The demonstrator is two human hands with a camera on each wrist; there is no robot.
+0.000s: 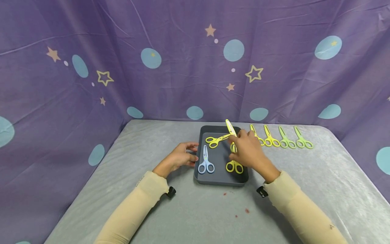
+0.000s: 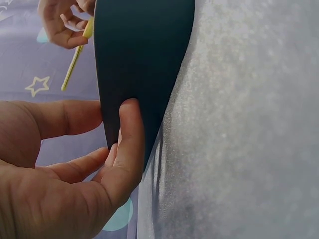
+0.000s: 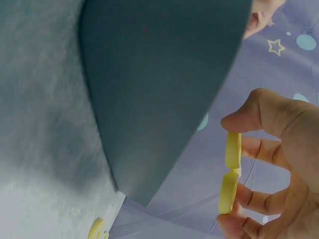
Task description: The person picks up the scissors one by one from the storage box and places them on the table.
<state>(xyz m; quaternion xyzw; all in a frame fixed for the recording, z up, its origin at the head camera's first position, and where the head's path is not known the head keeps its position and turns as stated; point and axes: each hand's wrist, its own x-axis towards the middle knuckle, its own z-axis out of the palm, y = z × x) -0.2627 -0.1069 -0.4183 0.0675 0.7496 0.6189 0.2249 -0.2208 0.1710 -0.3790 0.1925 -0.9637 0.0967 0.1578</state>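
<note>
My left hand (image 1: 180, 156) grips the left side of a dark grey tray (image 1: 219, 183); in the left wrist view a finger lies along the tray's outer wall (image 2: 144, 45). Over the tray's right part, my right hand (image 1: 247, 148) holds yellow scissors (image 1: 231, 128) by the handles, blades pointing away. The right wrist view shows their handles (image 3: 228, 191) pinched between thumb and fingers. Inside the tray lie blue scissors (image 1: 206, 162) at the left front, yellow scissors (image 1: 215, 141) at the back left, and another yellow pair (image 1: 234, 166) at the right front, partly hidden by my right hand.
Right of the tray, a row on the grey cloth holds two yellow pairs, the nearer one (image 1: 258, 138) partly behind my hand, the other (image 1: 269, 138) beside it. Two green pairs (image 1: 285, 139) follow. A purple patterned curtain (image 1: 195, 61) hangs behind the table.
</note>
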